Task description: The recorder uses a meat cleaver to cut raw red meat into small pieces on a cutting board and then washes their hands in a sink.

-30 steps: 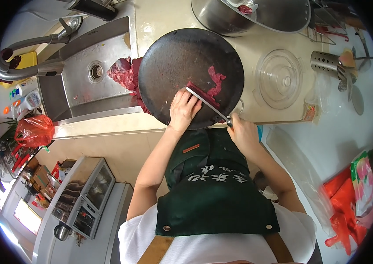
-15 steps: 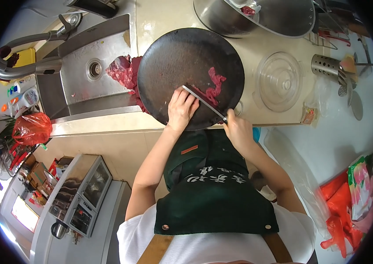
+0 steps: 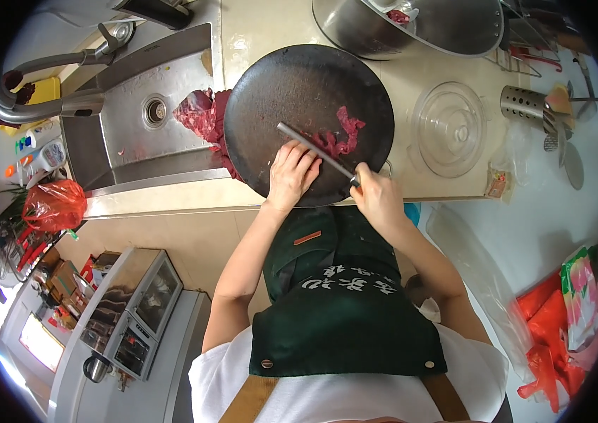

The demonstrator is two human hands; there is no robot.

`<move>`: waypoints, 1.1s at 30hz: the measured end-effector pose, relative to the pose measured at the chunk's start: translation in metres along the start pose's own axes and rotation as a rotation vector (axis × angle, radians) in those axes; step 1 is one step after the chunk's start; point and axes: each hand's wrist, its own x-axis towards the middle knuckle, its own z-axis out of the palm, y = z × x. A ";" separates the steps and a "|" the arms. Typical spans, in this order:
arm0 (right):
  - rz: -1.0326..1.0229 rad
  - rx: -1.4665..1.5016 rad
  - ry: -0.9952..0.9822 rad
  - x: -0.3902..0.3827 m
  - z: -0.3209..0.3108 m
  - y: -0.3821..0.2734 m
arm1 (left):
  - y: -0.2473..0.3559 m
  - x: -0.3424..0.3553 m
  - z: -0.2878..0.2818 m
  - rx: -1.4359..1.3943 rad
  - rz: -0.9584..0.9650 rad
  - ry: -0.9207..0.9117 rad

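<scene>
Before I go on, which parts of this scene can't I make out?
All in the head view:
1. Whatever lies under the left hand: the hand covers it.
2. The knife: its cutting edge is hidden beneath the spine, and most of its handle inside the right hand.
3. The metal pot: cut off by the top edge.

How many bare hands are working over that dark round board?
2. The bare left hand is over the dark round board, close beside a long steel-bladed knife; the bare right hand grips that knife. No others show.
</scene>
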 end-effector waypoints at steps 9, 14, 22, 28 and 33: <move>0.073 -0.148 -0.133 -0.031 -0.012 0.005 | -0.003 -0.001 0.006 0.017 -0.018 0.040; 0.000 -0.105 -0.080 0.030 0.007 -0.021 | -0.004 0.000 0.005 -0.007 -0.057 0.049; 0.072 -0.165 -0.141 -0.017 0.004 0.011 | -0.004 -0.003 0.005 0.009 -0.062 0.056; -0.040 -0.132 0.070 0.044 0.032 -0.027 | -0.002 0.000 0.005 -0.010 -0.071 0.027; 0.147 0.118 0.188 0.036 0.016 0.012 | -0.001 -0.004 0.002 -0.047 -0.065 0.075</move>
